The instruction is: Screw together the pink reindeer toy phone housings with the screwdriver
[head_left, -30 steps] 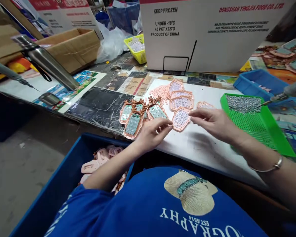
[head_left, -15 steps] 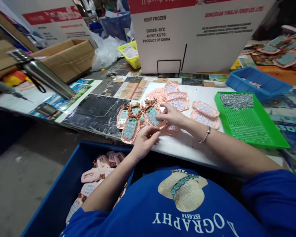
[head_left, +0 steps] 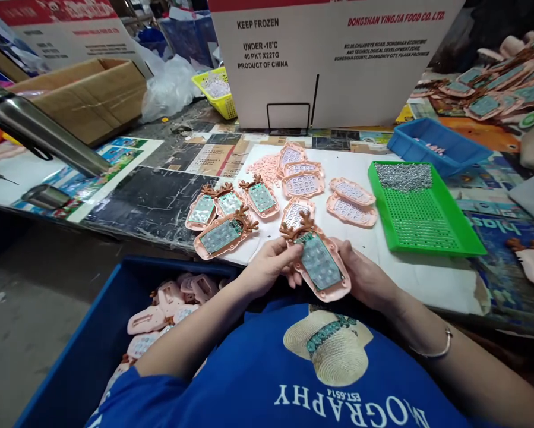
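Note:
Both hands hold one pink reindeer-shaped toy shell (head_left: 319,261) with brown antlers and a grey-green keypad, close to my chest at the table's near edge. My left hand (head_left: 267,267) pinches its left side near the antlers. My right hand (head_left: 365,278) cups it from below on the right. Just beyond lies a pink keypad piece (head_left: 296,212). Three more antlered shells (head_left: 224,211) lie to the left on the table. Several pink keypad halves (head_left: 303,178) lie farther back on the white sheet (head_left: 427,279).
A green perforated tray (head_left: 422,220) with small metal screws stands at the right, a blue bin (head_left: 438,145) behind it. A blue crate (head_left: 77,356) of pink shells sits below the table at left. Electric screwdrivers (head_left: 44,139) hang at left. A white carton (head_left: 329,59) stands behind.
My right hand took an antlered shell from the group on the table and drew it toward me. My left hand has come onto it too. The camera view shifted right.

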A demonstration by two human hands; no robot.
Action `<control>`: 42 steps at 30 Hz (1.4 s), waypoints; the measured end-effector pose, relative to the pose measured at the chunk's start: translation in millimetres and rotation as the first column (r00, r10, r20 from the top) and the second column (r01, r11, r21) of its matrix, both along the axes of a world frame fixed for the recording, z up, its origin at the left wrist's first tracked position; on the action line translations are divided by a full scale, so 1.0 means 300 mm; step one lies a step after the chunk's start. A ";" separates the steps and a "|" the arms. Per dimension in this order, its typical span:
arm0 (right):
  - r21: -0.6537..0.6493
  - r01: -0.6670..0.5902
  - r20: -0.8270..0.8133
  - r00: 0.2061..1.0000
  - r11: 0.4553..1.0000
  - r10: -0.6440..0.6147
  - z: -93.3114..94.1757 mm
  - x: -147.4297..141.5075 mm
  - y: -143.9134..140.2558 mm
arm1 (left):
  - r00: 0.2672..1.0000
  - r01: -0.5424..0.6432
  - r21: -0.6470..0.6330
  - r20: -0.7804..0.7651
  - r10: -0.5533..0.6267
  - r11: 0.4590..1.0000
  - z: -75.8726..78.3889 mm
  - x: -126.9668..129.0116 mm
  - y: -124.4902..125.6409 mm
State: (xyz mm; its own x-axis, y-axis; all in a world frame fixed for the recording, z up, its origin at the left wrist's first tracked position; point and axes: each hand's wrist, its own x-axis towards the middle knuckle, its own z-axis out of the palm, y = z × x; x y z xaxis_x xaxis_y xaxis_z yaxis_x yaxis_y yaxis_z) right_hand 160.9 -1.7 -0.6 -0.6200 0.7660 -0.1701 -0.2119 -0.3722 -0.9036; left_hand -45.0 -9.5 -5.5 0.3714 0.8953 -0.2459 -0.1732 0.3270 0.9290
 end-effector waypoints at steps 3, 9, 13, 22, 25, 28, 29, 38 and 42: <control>-0.212 -0.031 -0.053 0.998 0.977 0.020 -0.028 0.035 -0.020 | 0.979 0.128 0.104 -0.171 -0.109 0.986 0.003 0.044 0.028; -0.332 0.101 -0.106 0.984 0.938 -0.143 -0.015 0.105 -0.012 | 0.678 0.325 0.740 -0.616 0.400 0.589 -0.004 0.002 0.093; -0.335 0.164 -0.112 0.971 0.928 -0.212 -0.005 0.153 -0.024 | 0.459 0.497 0.806 -0.559 0.691 0.321 -0.026 -0.153 0.039; -0.320 0.177 -0.076 0.974 0.931 -0.212 -0.030 0.144 -0.015 | 0.029 0.519 0.611 -0.711 0.702 0.598 -0.077 -0.488 0.052; -0.300 0.168 -0.080 0.976 0.939 -0.201 -0.028 0.130 -0.006 | 0.030 0.518 0.590 -0.736 0.676 0.619 -0.066 -0.524 0.122; -0.278 0.175 -0.073 0.977 0.944 -0.202 -0.021 0.127 0.003 | 0.022 0.468 0.627 -0.712 0.702 0.623 -0.053 -0.541 0.171; -0.269 0.177 -0.074 0.976 0.947 -0.203 -0.018 0.127 0.005 | 0.018 0.446 0.657 -0.686 0.728 0.608 -0.048 -0.537 0.179; -0.209 0.241 -0.061 0.964 0.948 -0.259 -0.010 0.137 0.018 | 0.474 0.583 0.736 -0.653 0.592 0.345 -0.057 -0.163 0.145; -0.156 0.322 0.017 0.946 0.934 -0.324 -0.001 0.171 0.026 | 0.543 0.592 0.718 -0.691 0.477 0.366 -0.073 -0.010 0.082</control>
State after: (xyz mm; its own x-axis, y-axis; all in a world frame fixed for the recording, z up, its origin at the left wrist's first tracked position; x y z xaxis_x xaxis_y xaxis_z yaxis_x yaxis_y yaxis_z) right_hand 212.2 6.2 -0.9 -0.3455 0.8899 -0.2978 -0.3518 -0.4170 -0.8381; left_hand -48.1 15.2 -27.5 0.5852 0.7014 0.4070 0.6529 -0.7052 0.2765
